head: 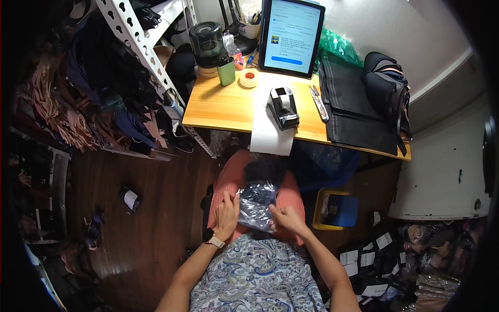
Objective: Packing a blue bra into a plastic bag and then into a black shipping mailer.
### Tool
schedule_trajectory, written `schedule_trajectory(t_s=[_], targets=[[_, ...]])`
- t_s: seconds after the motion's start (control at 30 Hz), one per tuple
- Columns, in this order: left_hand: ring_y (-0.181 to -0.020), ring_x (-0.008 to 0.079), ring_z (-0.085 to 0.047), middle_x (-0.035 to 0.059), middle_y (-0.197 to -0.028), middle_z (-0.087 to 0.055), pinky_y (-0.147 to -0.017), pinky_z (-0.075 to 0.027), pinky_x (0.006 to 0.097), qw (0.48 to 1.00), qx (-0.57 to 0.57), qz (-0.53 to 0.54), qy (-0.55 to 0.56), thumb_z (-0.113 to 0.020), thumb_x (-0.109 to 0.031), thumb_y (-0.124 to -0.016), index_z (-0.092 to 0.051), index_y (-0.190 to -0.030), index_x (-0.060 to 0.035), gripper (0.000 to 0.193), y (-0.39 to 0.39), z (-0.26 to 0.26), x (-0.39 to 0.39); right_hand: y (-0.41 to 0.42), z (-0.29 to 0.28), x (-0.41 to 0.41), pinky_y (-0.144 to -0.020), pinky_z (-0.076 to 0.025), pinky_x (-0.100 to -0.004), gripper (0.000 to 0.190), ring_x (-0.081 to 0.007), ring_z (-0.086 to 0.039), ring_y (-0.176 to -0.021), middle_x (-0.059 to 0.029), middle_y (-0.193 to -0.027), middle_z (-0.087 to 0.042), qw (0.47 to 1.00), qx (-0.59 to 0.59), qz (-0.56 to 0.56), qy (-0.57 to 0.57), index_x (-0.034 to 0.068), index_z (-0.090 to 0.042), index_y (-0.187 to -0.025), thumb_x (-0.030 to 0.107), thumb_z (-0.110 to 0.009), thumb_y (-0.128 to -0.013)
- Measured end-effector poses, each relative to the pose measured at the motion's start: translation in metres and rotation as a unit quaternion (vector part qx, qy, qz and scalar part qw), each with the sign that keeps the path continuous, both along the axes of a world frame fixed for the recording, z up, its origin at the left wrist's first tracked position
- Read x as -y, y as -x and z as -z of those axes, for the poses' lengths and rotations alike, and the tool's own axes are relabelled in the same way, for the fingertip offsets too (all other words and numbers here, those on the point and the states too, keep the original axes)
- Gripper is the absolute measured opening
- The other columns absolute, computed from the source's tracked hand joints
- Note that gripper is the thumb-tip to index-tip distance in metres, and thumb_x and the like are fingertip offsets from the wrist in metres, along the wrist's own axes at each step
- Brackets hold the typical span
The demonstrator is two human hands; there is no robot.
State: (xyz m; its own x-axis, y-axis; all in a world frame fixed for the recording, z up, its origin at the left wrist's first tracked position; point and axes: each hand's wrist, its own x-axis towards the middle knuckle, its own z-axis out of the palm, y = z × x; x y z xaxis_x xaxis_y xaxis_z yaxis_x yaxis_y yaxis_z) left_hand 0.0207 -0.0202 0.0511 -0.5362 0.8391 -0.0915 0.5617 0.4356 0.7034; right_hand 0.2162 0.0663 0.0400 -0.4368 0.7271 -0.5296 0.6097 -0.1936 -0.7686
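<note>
A clear plastic bag point(255, 208) with something dark inside lies over my lap, its shiny film creased. My left hand point(227, 213) grips its left edge, thumb on top. On the opposite side my right hand point(287, 219) pinches the bag's right edge between thumb and fingers. Just beyond the bag, a dark piece point(265, 169) lies between my knees; I cannot tell whether it joins the contents. Ahead, a strip of white paper point(271, 142) hangs over the front edge of the wooden table point(222, 111).
On the table stand a black tape dispenser point(284, 107), thread snips point(319, 103), a tablet point(290, 39), black plastic mailers point(351, 105) and stacked bras point(386, 85). A metal shelf point(136, 46) with hanging straps rises left. A yellow-rimmed bin point(317, 218) and labelled black parcels point(370, 249) sit right.
</note>
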Motion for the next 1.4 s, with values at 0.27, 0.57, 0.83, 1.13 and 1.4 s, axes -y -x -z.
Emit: schedule_trajectory(t_s=[0.27, 0.57, 0.83, 1.13, 1.4], targets=[[-0.053, 0.0374, -0.058, 0.0171, -0.057, -0.058, -0.044, -0.042, 0.0476, 0.991, -0.132, 0.008, -0.023, -0.047, -0.027, -0.092, -0.043, -0.091, -0.0074, 0.021, 0.014, -0.002, 0.0, 0.029, -0.024, -0.101, -0.054, -0.039, -0.0169, 0.026, -0.0031, -0.049, -0.071, 0.0011, -0.089, -0.055, 0.828, -0.319, 0.412, -0.209, 0.007, -0.053, -0.106, 0.023, -0.061, -0.088], [-0.049, 0.0344, -0.059, 0.0147, -0.053, -0.057, -0.04, -0.043, 0.0461, 0.983, -0.184, -0.002, -0.016, -0.049, -0.029, -0.091, -0.043, -0.091, -0.0085, 0.021, 0.016, 0.002, 0.002, 0.041, -0.05, -0.11, -0.041, -0.042, -0.0177, 0.026, -0.01, -0.057, -0.05, -0.0093, -0.07, -0.062, 0.809, -0.333, 0.456, -0.167, -0.001, -0.056, -0.085, 0.02, -0.071, -0.079], [-0.047, 0.0319, -0.059, 0.0135, -0.048, -0.055, -0.038, -0.044, 0.0441, 0.974, -0.224, 0.009, 0.006, -0.049, -0.031, -0.091, -0.044, -0.09, -0.0093, 0.022, 0.014, 0.009, 0.002, 0.088, -0.089, -0.048, -0.051, -0.046, -0.0281, 0.024, -0.015, -0.059, -0.055, -0.0079, -0.061, -0.061, 0.915, -0.205, -0.306, -0.162, 0.003, -0.064, -0.072, 0.025, -0.074, -0.073], [-0.053, 0.0371, -0.06, 0.0157, -0.059, -0.06, -0.045, -0.044, 0.0485, 0.989, -0.143, -0.006, -0.024, -0.051, -0.03, -0.09, -0.044, -0.096, -0.0084, 0.023, 0.02, 0.006, 0.004, 0.058, -0.048, -0.062, -0.069, -0.047, -0.0385, 0.072, -0.0264, -0.062, -0.085, -0.013, -0.088, -0.062, 0.864, 0.189, -0.283, -0.372, 0.006, -0.048, -0.108, 0.04, -0.08, -0.054], [-0.089, 0.0345, -0.056, 0.0146, -0.101, -0.055, -0.078, -0.044, 0.0412, 0.983, -0.129, -0.017, -0.13, -0.059, -0.025, -0.084, -0.051, -0.103, -0.0059, 0.028, 0.035, -0.014, -0.006, 0.056, -0.037, -0.029, -0.101, -0.02, -0.0485, 0.039, -0.0252, -0.038, -0.123, -0.0041, -0.111, -0.053, 0.727, -0.084, -0.383, -0.563, 0.016, -0.065, -0.091, 0.025, -0.074, -0.054]])
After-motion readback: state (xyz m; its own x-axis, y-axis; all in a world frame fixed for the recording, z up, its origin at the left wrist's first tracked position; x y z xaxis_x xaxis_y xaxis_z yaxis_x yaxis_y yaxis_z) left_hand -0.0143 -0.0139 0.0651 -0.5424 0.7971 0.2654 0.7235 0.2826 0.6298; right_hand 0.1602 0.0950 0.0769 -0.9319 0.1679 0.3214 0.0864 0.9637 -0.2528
